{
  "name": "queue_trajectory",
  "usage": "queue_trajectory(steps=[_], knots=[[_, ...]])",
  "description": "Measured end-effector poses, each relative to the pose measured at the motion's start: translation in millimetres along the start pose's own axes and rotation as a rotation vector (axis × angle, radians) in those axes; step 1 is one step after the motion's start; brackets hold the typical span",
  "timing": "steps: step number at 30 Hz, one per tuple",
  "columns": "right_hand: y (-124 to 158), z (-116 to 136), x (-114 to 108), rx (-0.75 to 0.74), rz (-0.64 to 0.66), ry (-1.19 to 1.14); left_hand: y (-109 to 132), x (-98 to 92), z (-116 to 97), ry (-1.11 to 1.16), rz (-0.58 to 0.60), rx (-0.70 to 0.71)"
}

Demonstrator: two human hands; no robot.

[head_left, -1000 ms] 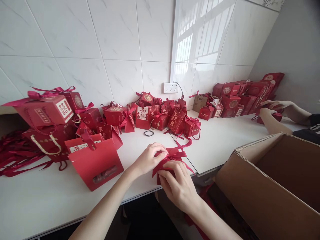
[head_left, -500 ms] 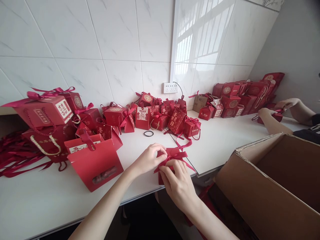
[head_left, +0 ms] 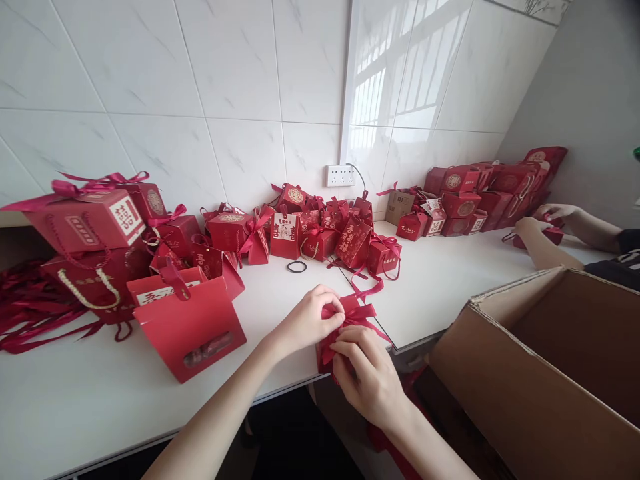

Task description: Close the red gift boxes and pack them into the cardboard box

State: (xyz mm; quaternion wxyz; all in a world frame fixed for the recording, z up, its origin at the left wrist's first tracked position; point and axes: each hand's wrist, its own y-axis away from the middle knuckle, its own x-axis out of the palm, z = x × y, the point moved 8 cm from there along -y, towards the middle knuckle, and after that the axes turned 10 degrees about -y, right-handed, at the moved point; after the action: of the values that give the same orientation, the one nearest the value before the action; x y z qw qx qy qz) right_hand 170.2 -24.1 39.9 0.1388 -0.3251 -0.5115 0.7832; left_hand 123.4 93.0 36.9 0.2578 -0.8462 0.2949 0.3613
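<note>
Close to the table's front edge stands a small red gift box [head_left: 325, 359] with a dark pink ribbon [head_left: 361, 312] tied in a bow on top. My left hand [head_left: 320, 315] pinches the ribbon at the bow's left side, thumb and forefinger together. From the front, my right hand [head_left: 367, 370] has its fingers closed on the ribbon near the knot. Both hands cover much of the box and part of the bow. A loose ribbon length trails behind the box.
Left of my arms is a larger red gift box with a window [head_left: 187, 327]. Red boxes [head_left: 235, 230] line the wall, near a black ring [head_left: 297, 267]. A cardboard box [head_left: 540, 353] stands at right; beyond it a co-worker's hands [head_left: 543, 223] handle a red box.
My left hand has shifted slightly right along the bow, and my right hand a little right and down. The co-worker's hands have moved slightly.
</note>
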Motion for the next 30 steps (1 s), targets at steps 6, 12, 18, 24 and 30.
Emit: queue_trajectory(steps=[6,12,18,24,30], knots=[[-1.9,0.1,-0.5,-0.001,0.014,-0.005,0.6,3.7,6.0,0.055,0.017,0.01],[-2.3,1.0,0.6,-0.004,0.044,-0.018,-1.2,4.2,8.8,0.073,-0.026,-0.039],[-0.6,3.0,0.3,-0.034,0.069,-0.06,-1.3,5.3,11.2,0.05,-0.041,-0.062],[-1.5,7.3,-4.2,-0.081,0.113,-0.119,-0.8,3.7,9.8,0.045,-0.04,-0.052],[9.2,-46.7,-46.0,0.365,-0.109,0.013,1.8,5.3,11.5,0.074,0.001,-0.076]])
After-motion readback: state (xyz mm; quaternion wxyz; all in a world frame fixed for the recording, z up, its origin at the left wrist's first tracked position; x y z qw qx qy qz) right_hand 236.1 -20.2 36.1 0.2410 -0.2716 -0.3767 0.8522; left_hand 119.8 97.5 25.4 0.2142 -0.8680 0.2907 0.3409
